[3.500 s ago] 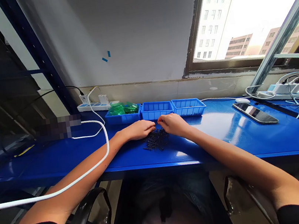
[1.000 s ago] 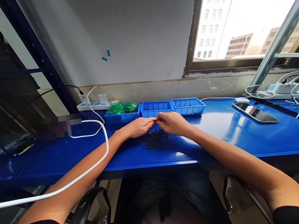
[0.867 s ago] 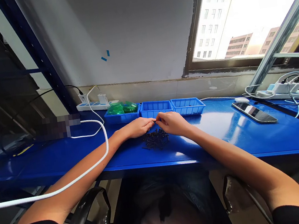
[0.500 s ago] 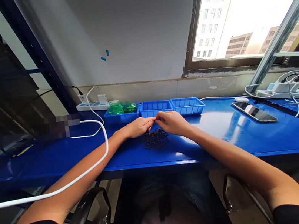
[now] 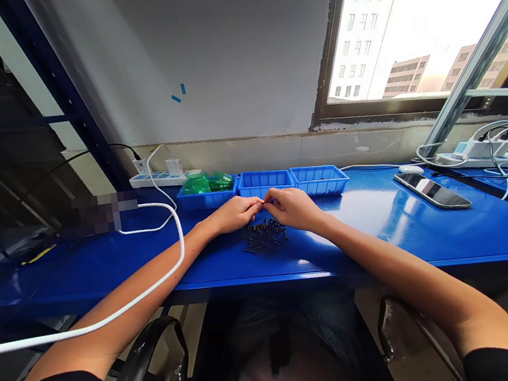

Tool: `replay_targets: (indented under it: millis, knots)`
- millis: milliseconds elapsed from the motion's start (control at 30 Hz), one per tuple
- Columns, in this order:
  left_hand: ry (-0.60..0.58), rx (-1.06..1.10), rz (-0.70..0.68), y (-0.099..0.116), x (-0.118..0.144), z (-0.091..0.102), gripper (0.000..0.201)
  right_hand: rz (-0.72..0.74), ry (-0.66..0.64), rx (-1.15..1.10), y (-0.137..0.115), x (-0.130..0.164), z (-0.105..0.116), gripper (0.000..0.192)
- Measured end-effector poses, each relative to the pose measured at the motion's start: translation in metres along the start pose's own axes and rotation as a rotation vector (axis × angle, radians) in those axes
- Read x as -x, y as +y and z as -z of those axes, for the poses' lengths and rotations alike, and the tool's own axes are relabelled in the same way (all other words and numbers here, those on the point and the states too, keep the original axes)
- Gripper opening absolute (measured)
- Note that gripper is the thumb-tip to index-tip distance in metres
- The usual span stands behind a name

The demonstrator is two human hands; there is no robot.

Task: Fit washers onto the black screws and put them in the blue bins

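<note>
A heap of small black screws [image 5: 265,237] lies on the blue workbench [image 5: 384,228] right in front of me. My left hand [image 5: 233,213] and my right hand [image 5: 292,207] rest just behind the heap, fingertips pinched together and meeting above it. What they pinch is too small to make out. Three blue bins stand in a row behind my hands: the left bin [image 5: 208,198] holds green pieces, the middle bin [image 5: 264,184] and right bin [image 5: 319,180] show little inside.
A white cable [image 5: 169,260] loops over my left forearm from a power strip [image 5: 157,179] by the wall. A phone [image 5: 432,190] and a second power strip with tangled cables [image 5: 491,150] lie at the right. Dark shelving stands at the left.
Both hands have crept slightly away from me, toward the bins, and their fingertips have closed together. The screw heap has not moved.
</note>
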State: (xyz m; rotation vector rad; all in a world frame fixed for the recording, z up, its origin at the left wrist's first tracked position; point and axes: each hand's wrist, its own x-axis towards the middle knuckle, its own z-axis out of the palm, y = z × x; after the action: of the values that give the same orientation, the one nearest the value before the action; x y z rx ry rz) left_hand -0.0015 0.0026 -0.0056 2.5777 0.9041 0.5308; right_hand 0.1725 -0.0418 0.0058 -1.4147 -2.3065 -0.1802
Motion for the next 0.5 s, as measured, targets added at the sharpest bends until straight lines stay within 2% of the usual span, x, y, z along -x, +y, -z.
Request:
replay_targets:
  millis: [300,500]
  knots:
    - [0.012,-0.075,-0.016,0.0023,0.0009,0.0012,0.033,-0.023,-0.018,0.014,-0.0009,0.0003,0.0009,0.022]
    - [-0.018,-0.031,-0.025,0.0038,0.0011,0.0016,0.033,-0.029,-0.025,-0.005,-0.0015,0.0001,0.0012,0.023]
